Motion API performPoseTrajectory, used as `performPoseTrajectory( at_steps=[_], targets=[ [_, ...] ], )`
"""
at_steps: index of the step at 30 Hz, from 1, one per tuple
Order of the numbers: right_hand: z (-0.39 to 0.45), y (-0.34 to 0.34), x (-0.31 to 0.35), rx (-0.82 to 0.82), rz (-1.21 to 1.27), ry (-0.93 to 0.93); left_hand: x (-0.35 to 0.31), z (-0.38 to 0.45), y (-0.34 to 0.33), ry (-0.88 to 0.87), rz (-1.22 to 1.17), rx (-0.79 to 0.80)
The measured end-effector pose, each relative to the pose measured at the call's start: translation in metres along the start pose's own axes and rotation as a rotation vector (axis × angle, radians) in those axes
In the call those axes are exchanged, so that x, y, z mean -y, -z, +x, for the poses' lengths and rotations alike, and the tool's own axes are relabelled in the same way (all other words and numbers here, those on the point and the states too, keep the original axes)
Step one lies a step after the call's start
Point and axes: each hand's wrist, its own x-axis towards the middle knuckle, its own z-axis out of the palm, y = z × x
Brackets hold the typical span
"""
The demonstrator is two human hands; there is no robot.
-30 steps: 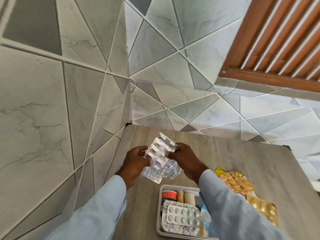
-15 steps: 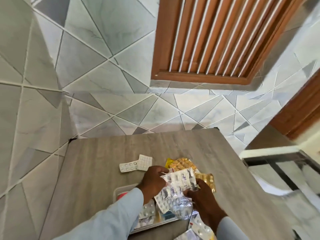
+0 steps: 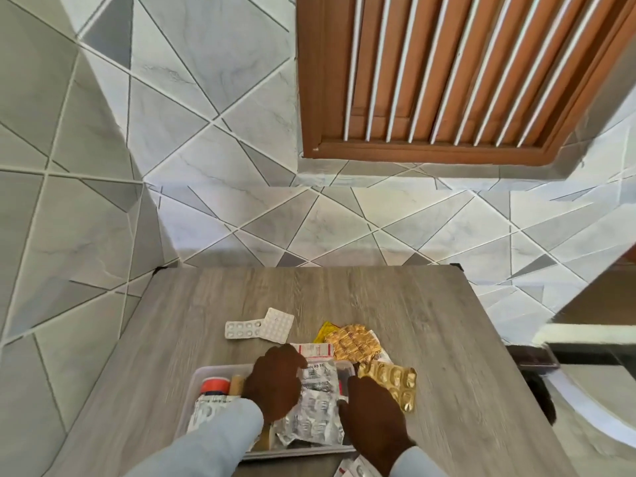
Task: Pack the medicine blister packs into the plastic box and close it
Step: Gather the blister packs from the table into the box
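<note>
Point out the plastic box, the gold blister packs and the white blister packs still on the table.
plastic box (image 3: 206, 372): head view, its back-left rim.
gold blister packs (image 3: 354, 343): head view, middle of the upper pack.
white blister packs (image 3: 277, 324): head view, middle of the square pack.

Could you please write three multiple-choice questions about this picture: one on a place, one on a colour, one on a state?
1. Where do the two white blister packs lie?
A. in the box
B. on the table beyond the box
C. on the floor

2. What colour are the packs right of the box?
A. gold
B. blue
C. green

3. The plastic box is:
A. closed
B. upside down
C. open

Answers: 1 B, the white blister packs rest on the table. 2 A, the gold blister packs shine yellow. 3 C, the plastic box shows its contents, both hands over it.
</note>
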Motion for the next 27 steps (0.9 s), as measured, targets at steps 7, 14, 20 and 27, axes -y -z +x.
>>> performPoseTrajectory(
  at_steps=[7,14,20,27],
  targets=[
    [0.010,-0.039,-0.004,0.178,-0.061,0.137,-0.006,-0.018,-0.014,-0.182,0.485,-0.072],
    [0.019,-0.039,0.001,0.110,0.050,-0.036,-0.001,-0.018,-0.012,-0.033,0.457,-0.068],
    [0.031,-0.036,0.017,0.167,0.223,-0.193,0.016,-0.011,-0.010,0.002,0.076,0.034],
    [0.033,-0.021,0.017,-0.004,0.625,-0.443,0.027,0.001,0.003,0.031,-0.476,0.095]
  ],
)
